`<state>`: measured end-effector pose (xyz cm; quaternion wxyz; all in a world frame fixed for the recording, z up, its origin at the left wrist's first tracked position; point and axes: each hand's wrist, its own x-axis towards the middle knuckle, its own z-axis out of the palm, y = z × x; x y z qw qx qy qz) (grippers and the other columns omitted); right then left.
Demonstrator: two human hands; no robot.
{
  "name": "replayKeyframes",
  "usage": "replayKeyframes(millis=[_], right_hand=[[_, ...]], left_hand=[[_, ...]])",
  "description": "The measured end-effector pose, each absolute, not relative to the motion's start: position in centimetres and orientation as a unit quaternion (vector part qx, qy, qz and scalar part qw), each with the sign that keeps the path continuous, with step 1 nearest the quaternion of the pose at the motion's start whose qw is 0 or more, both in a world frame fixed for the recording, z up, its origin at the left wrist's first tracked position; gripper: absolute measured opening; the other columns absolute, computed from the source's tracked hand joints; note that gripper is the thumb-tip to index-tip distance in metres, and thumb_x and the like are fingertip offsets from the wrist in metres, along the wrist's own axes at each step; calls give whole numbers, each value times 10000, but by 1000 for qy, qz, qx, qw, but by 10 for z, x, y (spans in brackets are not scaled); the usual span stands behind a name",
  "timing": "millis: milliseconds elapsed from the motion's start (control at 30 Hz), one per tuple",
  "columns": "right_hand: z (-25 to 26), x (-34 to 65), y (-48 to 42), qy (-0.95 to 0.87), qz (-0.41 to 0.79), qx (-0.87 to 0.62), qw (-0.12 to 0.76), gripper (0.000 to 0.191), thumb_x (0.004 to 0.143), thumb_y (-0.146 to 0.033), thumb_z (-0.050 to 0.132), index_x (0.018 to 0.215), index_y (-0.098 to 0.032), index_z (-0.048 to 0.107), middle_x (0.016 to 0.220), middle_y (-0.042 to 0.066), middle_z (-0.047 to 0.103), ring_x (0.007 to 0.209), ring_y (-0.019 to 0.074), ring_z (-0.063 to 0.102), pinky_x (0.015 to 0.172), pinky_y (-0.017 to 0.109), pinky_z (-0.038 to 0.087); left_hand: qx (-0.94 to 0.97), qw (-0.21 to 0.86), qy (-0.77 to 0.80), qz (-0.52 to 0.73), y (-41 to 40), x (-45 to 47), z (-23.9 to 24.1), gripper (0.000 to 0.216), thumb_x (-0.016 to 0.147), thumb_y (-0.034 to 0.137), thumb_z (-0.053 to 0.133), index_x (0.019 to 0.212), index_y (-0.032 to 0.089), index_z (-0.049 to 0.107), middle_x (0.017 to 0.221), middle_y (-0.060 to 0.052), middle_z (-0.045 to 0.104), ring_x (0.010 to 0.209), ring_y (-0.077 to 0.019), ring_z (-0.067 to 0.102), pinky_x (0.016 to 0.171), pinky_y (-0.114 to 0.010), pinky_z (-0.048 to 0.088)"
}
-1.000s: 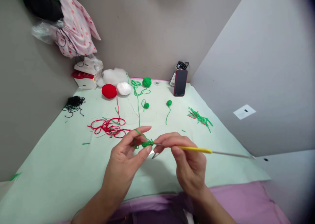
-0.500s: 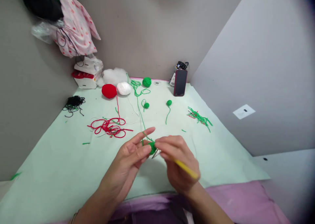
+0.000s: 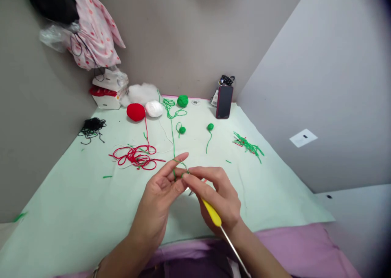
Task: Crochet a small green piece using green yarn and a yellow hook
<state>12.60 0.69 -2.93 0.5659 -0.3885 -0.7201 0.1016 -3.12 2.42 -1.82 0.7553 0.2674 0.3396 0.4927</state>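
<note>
Green yarn (image 3: 180, 173) pinched between both hands, yellow-handled hook (image 3: 211, 212) in right hand (image 3: 218, 196)

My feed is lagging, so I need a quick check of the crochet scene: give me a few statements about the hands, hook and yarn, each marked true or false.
1. The right hand holds a crochet hook with a yellow handle. True.
2. The green yarn strand runs from the left hand up the table toward the green yarn ball. True.
3. The red yarn ball lies between the two hands. False: it sits far up the table beside the white yarn ball.
4. The phone lies flat in the middle of the mat. False: it stands upright near the back wall.
5. A loose tangle of red yarn lies on the light green mat. True.
</note>
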Motion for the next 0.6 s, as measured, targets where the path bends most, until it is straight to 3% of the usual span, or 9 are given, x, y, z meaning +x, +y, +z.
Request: replayKeyframes(millis=[133, 233, 433, 600], right_hand=[[-28, 131, 12, -627, 223, -403, 628, 232, 1062, -187, 649, 1131, -301, 839, 938, 56, 798, 805, 192, 735, 696, 332, 621], [-27, 129, 17, -547, 357, -376, 657, 188, 1068, -302, 666, 1022, -283, 848, 867, 33, 760, 669, 153, 665, 603, 296, 574], [-29, 125, 21, -533, 386, -391, 643, 189, 1012, -404, 747, 970, -259, 861, 889, 52, 808, 739, 172, 703, 647, 297, 590], [-27, 130, 22, -478, 465, -381, 640, 258, 1025, -450, 719, 930, -225, 803, 851, 38, 802, 624, 138, 677, 622, 285, 608]], left_hand=[[201, 800, 326, 462, 30, -35, -19, 431, 774, 320, 969, 1181, 217, 870, 797, 16, 679, 808, -134, 620, 911, -290, 507], [222, 775, 336, 487, 30, -37, -19, 399, 764, 296, 968, 1151, 261, 878, 835, 22, 699, 854, -145, 644, 929, -294, 497], [329, 731, 370, 470, 23, -37, -21, 369, 864, 379, 898, 1228, 339, 856, 953, -14, 765, 1030, -227, 647, 1039, -377, 441], [325, 729, 371, 474, 24, -40, -20, 354, 833, 365, 917, 1182, 334, 867, 907, -3, 685, 956, -208, 620, 971, -360, 456]])
